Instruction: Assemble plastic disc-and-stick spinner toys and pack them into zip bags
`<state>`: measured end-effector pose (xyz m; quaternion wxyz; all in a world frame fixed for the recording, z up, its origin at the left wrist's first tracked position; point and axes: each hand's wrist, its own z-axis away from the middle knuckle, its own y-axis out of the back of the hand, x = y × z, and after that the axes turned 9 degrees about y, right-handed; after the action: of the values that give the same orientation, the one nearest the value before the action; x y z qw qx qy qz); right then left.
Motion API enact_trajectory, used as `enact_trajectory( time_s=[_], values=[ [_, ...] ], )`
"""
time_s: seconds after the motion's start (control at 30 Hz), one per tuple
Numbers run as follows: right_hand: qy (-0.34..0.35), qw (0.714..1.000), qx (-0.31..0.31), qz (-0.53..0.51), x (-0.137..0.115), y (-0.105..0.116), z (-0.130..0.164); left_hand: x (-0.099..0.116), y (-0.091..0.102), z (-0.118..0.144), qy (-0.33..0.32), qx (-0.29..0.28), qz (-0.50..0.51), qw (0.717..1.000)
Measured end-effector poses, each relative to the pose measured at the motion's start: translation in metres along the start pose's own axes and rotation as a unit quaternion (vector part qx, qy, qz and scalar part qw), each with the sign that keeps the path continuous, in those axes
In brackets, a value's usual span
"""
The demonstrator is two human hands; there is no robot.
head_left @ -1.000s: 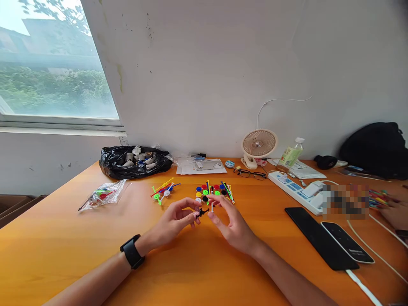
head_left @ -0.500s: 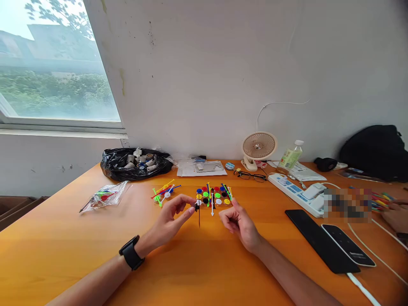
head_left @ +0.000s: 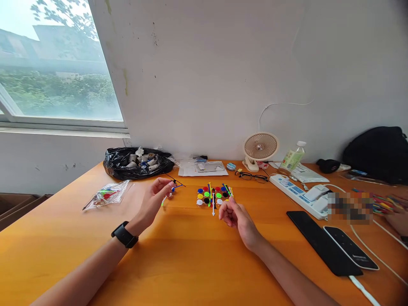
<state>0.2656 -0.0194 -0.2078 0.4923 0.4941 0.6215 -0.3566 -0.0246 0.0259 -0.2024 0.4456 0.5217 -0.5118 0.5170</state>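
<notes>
My left hand point(head_left: 153, 200), with a black watch on its wrist, pinches a thin black stick with a small disc point(head_left: 175, 181) above a little pile of coloured sticks point(head_left: 170, 194). My right hand point(head_left: 235, 216) hovers low over the orange table point(head_left: 191, 263), fingers loosely curled and holding nothing, just right of a white stick point(head_left: 213, 205). Beyond it lies a cluster of coloured round discs and sticks point(head_left: 213, 195).
A clear bag of sticks point(head_left: 107, 194) lies at the left, a black bag of spools point(head_left: 137, 162) at the back. Fan point(head_left: 260, 148), glasses point(head_left: 251, 176), bottle point(head_left: 292, 157), power strip point(head_left: 298, 191) and two phones point(head_left: 331, 243) fill the right. Another person's hand point(head_left: 397, 221) shows at the right edge.
My left hand carried the black stick up and to the left, over the pile of assembled sticks. My right hand let go and drew back a little toward the white stick.
</notes>
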Motion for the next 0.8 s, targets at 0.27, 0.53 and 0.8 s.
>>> enact_trajectory(
  time_s=[0.27,0.53,0.8],
  values=[
    [-0.010,1.000,0.002,0.014,-0.001,-0.001,0.002,0.001,0.033,-0.032,-0.051,0.162,0.099,0.980],
    [-0.012,0.999,-0.001,0.031,0.000,-0.002,0.001,-0.009,0.030,-0.026,-0.134,0.057,-0.127,0.981],
    [0.030,0.993,-0.050,0.102,0.019,-0.002,0.006,-0.030,0.015,-0.007,-0.270,-0.035,-0.453,0.849]
  ],
)
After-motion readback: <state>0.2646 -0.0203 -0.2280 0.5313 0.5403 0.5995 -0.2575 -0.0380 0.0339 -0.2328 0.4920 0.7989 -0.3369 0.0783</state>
